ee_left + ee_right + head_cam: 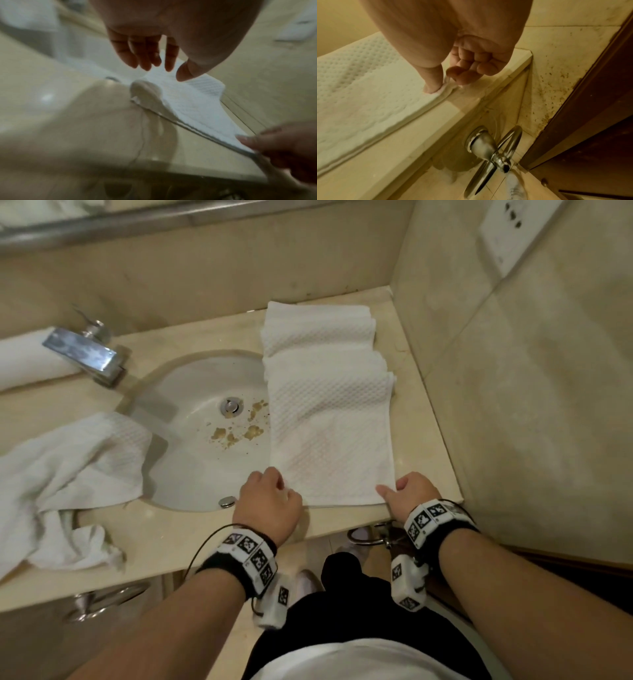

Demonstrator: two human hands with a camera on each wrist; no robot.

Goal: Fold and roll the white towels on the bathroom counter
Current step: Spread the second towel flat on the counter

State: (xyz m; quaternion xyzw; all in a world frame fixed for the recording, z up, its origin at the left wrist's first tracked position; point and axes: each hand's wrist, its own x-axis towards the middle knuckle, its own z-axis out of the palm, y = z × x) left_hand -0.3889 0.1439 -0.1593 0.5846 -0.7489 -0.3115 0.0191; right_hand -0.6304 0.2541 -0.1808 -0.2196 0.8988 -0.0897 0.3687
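A white waffle-weave towel [329, 426] lies folded into a long strip on the counter [424, 440], right of the sink, running from the back wall to the front edge. My left hand [270, 498] is at its near left corner; in the left wrist view the thumb and index finger [169, 70] pinch the towel [188, 102] there. My right hand [400, 491] pinches the near right corner, with the thumb on top of the towel [359, 88] and the fingers [467, 71] curled beside it. The corners sit low, near the counter.
The sink [191, 474] has brown specks near its drain. A chrome faucet [85, 354] stands at the back left, a rolled towel [24, 361] behind it. A crumpled white towel [68, 474] drapes over the left counter. A tiled wall [513, 371] bounds the right; a chrome ring [493, 148] hangs below the counter.
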